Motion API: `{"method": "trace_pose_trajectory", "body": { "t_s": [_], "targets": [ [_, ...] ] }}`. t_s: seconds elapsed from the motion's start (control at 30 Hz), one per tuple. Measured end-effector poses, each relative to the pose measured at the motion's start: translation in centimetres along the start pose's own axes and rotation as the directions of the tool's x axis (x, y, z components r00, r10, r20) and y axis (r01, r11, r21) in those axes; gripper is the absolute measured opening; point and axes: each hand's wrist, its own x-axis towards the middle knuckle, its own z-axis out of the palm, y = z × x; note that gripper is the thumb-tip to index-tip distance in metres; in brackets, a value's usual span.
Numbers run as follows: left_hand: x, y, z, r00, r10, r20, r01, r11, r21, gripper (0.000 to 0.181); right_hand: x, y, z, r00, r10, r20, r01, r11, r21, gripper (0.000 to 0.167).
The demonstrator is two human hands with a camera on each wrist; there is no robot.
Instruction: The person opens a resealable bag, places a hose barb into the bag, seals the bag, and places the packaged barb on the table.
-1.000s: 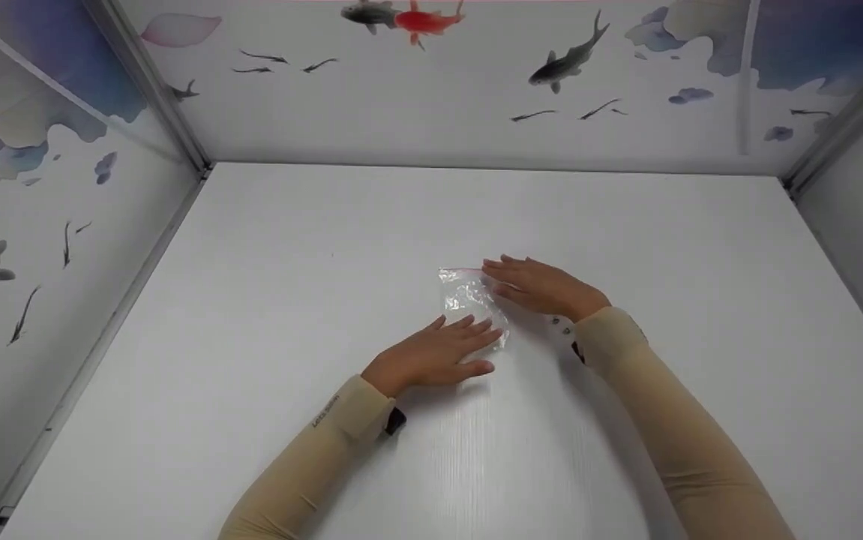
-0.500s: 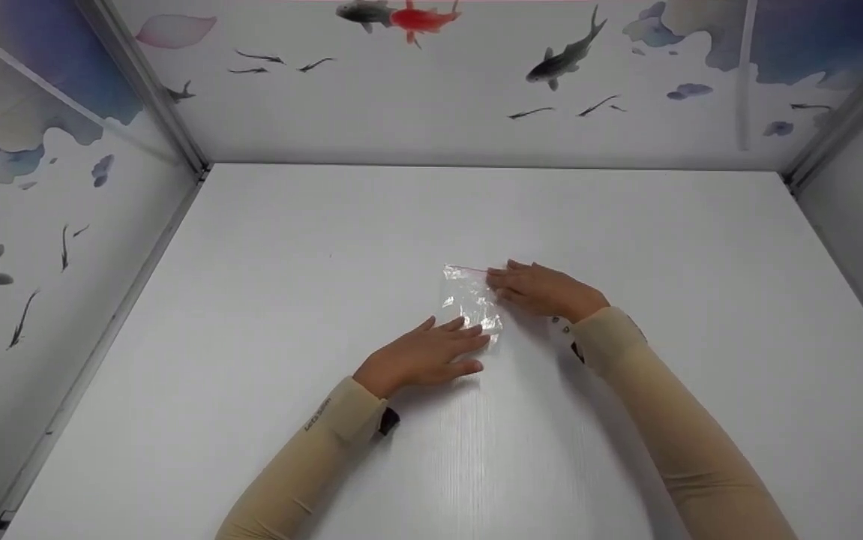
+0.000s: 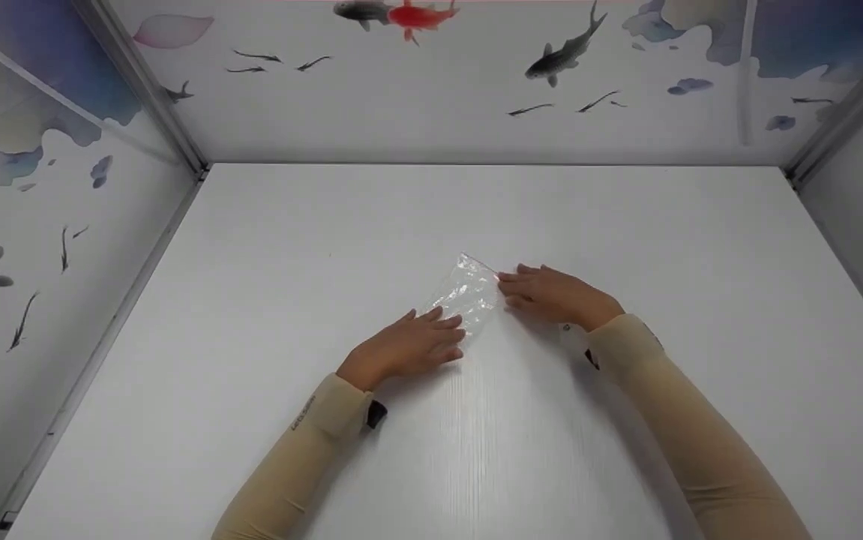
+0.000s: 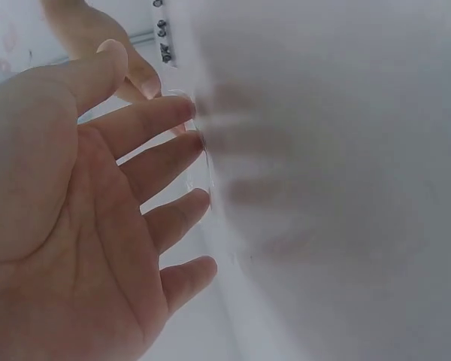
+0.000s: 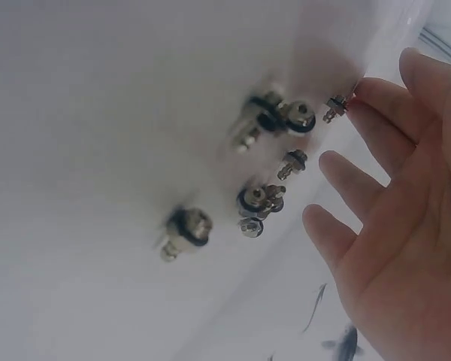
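A clear plastic bag (image 3: 468, 289) with a thin red edge lies flat on the white table. My left hand (image 3: 406, 346) rests with spread, straight fingers on the bag's lower left part; the left wrist view shows the palm of this hand (image 4: 83, 203) and its fingertips at the bag's edge. My right hand (image 3: 562, 295) touches the bag's upper right corner with extended fingertips. Several small metal fittings with dark rings (image 5: 189, 227) lie under and beside the right hand (image 5: 406, 203) in the right wrist view; most are hidden in the head view, where one fitting (image 3: 567, 328) shows beside the wrist.
The white table (image 3: 311, 225) is bounded by a back wall (image 3: 431, 112) and a left wall (image 3: 26, 285), both printed with fish and blue patches. A plain grey wall (image 3: 858, 187) stands at the right.
The bag has turned clockwise, its top left corner moving up and right. My left hand has slid left with its fingers on the bag. My right hand has shifted slightly right.
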Motion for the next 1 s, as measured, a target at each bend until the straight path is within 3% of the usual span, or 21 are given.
{"method": "trace_pose_trajectory", "body": {
  "t_s": [0.2,0.43,0.73,1.0],
  "targets": [
    [-0.1,-1.1,-0.2,0.999,-0.026,-0.02,0.025,0.999,-0.047,0.054,-0.6,-0.1,0.5,1.0,-0.001,0.005,0.001,1.0,-0.019,0.053],
    [0.2,-1.8,-0.7,0.998,-0.054,-0.033,0.052,0.996,-0.071,0.052,-2.0,-0.2,0.9,0.998,-0.062,-0.018,0.06,0.996,-0.07,0.051],
    [0.6,-2.8,-1.2,0.995,-0.079,-0.054,0.075,0.995,-0.073,0.047,-3.2,-0.7,1.4,0.995,-0.094,-0.037,0.092,0.994,-0.063,0.05],
    [0.3,-3.9,-1.8,0.992,-0.12,-0.041,0.115,0.987,-0.112,0.046,-3.6,-1.5,2.2,0.983,-0.172,-0.068,0.164,0.981,-0.105,0.049]
  ]
}}
